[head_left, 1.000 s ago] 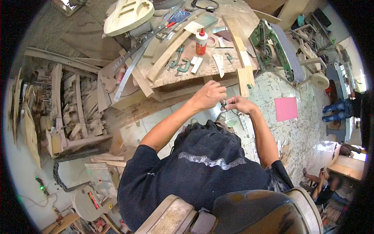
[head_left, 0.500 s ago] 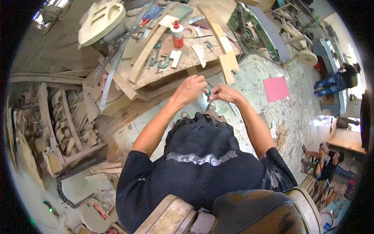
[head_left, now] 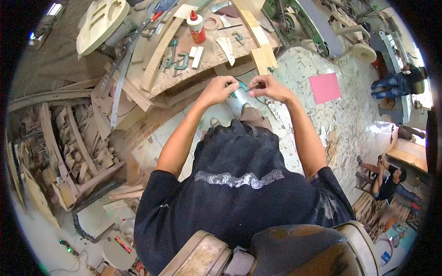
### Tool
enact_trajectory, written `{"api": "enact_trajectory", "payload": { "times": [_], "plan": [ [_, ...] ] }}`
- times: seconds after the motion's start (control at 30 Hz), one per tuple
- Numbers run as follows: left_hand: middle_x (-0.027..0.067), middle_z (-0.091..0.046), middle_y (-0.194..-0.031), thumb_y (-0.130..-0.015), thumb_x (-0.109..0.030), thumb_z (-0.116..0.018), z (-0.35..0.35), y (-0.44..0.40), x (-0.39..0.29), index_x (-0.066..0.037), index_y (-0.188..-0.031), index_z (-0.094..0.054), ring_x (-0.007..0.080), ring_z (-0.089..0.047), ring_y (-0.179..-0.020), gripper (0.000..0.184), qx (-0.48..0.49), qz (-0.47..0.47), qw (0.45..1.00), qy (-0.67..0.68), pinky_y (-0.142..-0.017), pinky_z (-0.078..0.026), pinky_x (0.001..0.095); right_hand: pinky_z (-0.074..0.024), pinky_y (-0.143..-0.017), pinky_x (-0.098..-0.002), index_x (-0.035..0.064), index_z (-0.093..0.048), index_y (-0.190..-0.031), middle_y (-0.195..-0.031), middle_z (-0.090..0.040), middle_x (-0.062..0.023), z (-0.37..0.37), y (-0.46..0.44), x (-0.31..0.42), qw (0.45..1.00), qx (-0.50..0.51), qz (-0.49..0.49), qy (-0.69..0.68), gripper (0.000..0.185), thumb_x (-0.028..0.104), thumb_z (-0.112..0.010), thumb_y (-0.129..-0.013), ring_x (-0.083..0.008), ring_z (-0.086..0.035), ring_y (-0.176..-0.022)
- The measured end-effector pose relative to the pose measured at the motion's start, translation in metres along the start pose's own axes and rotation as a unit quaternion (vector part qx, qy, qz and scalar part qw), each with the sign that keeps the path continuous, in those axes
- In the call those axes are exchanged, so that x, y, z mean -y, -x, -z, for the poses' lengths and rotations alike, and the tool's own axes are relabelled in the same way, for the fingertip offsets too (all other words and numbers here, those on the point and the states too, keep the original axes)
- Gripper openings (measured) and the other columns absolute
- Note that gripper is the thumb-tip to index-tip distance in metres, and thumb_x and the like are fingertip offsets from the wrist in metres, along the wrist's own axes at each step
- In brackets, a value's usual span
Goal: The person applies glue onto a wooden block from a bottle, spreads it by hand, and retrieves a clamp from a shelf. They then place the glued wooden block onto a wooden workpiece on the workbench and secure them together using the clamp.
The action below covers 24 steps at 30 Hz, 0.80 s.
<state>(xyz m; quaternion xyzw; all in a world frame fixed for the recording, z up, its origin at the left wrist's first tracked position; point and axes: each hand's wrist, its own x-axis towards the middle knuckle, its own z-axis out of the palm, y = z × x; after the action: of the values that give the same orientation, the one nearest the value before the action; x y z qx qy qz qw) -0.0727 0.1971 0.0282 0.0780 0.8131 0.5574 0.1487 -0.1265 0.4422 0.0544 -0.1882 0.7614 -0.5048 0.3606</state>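
Observation:
My left hand [head_left: 219, 90] and my right hand [head_left: 270, 89] are raised in front of my body, just off the workbench's front edge. Between them is a small green C-clamp [head_left: 242, 86]. The left fingers pinch its frame, while the right thumb and fingers close at its other side, probably on the screw; fingertips partly cover it. Closest on the workbench [head_left: 209, 71] lie two small pale wood pieces [head_left: 197, 56], a larger green C-clamp [head_left: 181, 62] and a tapered offcut [head_left: 225, 49]. Another small C-clamp [head_left: 237, 37] rests farther back.
A glue bottle [head_left: 197, 32] and tape roll [head_left: 210, 23] stand behind. A curved wood piece [head_left: 263, 57] overhangs the bench's right end. Beyond it is a belt sander [head_left: 317, 30]. Pink sheet [head_left: 324, 88] lies on the floor; a scrap rack [head_left: 78, 152] stands left. People are at right.
My hands have risen slightly and turned, so more of the green C-clamp shows between them. The view has shifted, with the bench items now higher and farther left.

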Motion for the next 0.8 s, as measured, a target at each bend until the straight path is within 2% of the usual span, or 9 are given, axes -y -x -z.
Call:
{"api": "enact_trajectory", "payload": {
  "times": [0.07, 0.2, 0.3, 0.4, 0.43, 0.57, 0.67, 0.7, 0.8],
  "plan": [
    [0.0055, -0.066, -0.082, -0.096, -0.024, -0.064, -0.006, -0.007, 0.002, 0.003, -0.099, -0.068, 0.0122, -0.058, -0.075, 0.028, 0.002, 0.015, 1.000, 0.019, -0.069, -0.050, 0.0313, -0.0468, -0.071, -0.0269, 0.0023, -0.067, -0.087, -0.080, -0.066, -0.0006, 0.012, 0.002, 0.008, 0.998, 0.007, -0.027, -0.053, 0.026, 0.027, -0.073, -0.091, -0.0088, -0.058, -0.078],
    [0.0050, -0.066, -0.083, -0.096, -0.025, -0.064, -0.015, -0.029, -0.001, 0.003, -0.099, -0.068, 0.0116, -0.058, -0.076, 0.028, -0.007, 0.038, 0.999, 0.034, -0.070, -0.049, 0.0307, -0.0466, -0.070, -0.0297, 0.0015, -0.069, -0.087, -0.081, -0.067, -0.0046, 0.041, -0.013, -0.002, 0.993, 0.041, -0.044, 0.103, 0.035, 0.036, -0.068, -0.094, -0.0114, -0.058, -0.076],
    [0.0049, -0.066, -0.084, -0.096, -0.024, -0.064, -0.020, -0.048, -0.008, 0.003, -0.098, -0.068, 0.0112, -0.058, -0.078, 0.027, -0.025, 0.035, 0.999, 0.023, -0.071, -0.050, 0.0307, -0.0457, -0.068, -0.0321, 0.0018, -0.068, -0.085, -0.078, -0.067, -0.0067, 0.065, -0.026, -0.009, 0.994, 0.056, 0.032, 0.092, 0.031, 0.032, -0.070, -0.092, -0.0147, -0.058, -0.074],
    [0.0046, -0.066, -0.085, -0.097, -0.022, -0.063, -0.028, -0.063, -0.012, 0.002, -0.099, -0.068, 0.0114, -0.060, -0.080, 0.025, -0.029, 0.040, 0.999, 0.009, -0.071, -0.052, 0.0307, -0.0468, -0.073, -0.0346, 0.0022, -0.067, -0.085, -0.084, -0.065, -0.0103, 0.088, -0.035, -0.019, 0.991, 0.052, 0.060, 0.112, 0.029, 0.031, -0.072, -0.090, -0.0207, -0.060, -0.081],
    [0.0045, -0.066, -0.086, -0.098, -0.022, -0.063, -0.031, -0.071, -0.011, 0.002, -0.099, -0.068, 0.0115, -0.060, -0.081, 0.024, -0.029, 0.041, 0.999, 0.004, -0.071, -0.052, 0.0307, -0.0462, -0.080, -0.0365, 0.0015, -0.066, -0.084, -0.094, -0.060, -0.0140, 0.093, -0.038, -0.023, 0.982, 0.023, 0.125, 0.143, 0.026, 0.026, -0.076, -0.086, -0.0268, -0.059, -0.093],
    [0.0041, -0.066, -0.094, -0.101, -0.019, -0.059, -0.061, -0.094, 0.013, -0.002, -0.104, -0.064, 0.0128, -0.063, -0.083, 0.019, -0.042, 0.110, 0.984, 0.133, -0.071, -0.055, 0.0300, -0.0448, -0.089, -0.0416, -0.0015, -0.063, -0.090, -0.104, -0.054, -0.0155, 0.121, -0.052, -0.030, 0.952, 0.009, 0.231, 0.200, 0.025, 0.012, -0.079, -0.077, -0.0340, -0.056, -0.102],
    [0.0036, -0.066, -0.095, -0.101, -0.021, -0.059, -0.071, -0.103, 0.007, -0.002, -0.107, -0.063, 0.0129, -0.063, -0.085, 0.020, -0.056, 0.167, 0.963, 0.205, -0.072, -0.054, 0.0300, -0.0450, -0.089, -0.0439, -0.0013, -0.062, -0.092, -0.105, -0.052, -0.0157, 0.130, -0.058, -0.034, 0.948, 0.003, 0.258, 0.186, 0.027, 0.013, -0.079, -0.076, -0.0349, -0.054, -0.104],
    [0.0038, -0.066, -0.095, -0.101, -0.022, -0.060, -0.075, -0.103, 0.014, -0.003, -0.108, -0.063, 0.0131, -0.063, -0.086, 0.021, -0.066, 0.166, 0.951, 0.252, -0.074, -0.055, 0.0304, -0.0460, -0.090, -0.0422, -0.0004, -0.065, -0.094, -0.112, -0.053, -0.0147, 0.136, -0.059, -0.035, 0.948, 0.024, 0.244, 0.202, 0.024, 0.013, -0.077, -0.079, -0.0315, -0.054, -0.110],
    [0.0048, -0.065, -0.098, -0.102, -0.021, -0.059, -0.089, -0.105, 0.028, -0.002, -0.114, -0.061, 0.0136, -0.063, -0.088, 0.022, -0.125, 0.160, 0.909, 0.363, -0.074, -0.055, 0.0304, -0.0478, -0.088, -0.0371, 0.0017, -0.067, -0.101, -0.113, -0.059, -0.0111, 0.141, -0.073, -0.056, 0.962, -0.138, 0.236, 0.020, 0.023, 0.017, -0.075, -0.086, -0.0249, -0.058, -0.102]
  ]
}}
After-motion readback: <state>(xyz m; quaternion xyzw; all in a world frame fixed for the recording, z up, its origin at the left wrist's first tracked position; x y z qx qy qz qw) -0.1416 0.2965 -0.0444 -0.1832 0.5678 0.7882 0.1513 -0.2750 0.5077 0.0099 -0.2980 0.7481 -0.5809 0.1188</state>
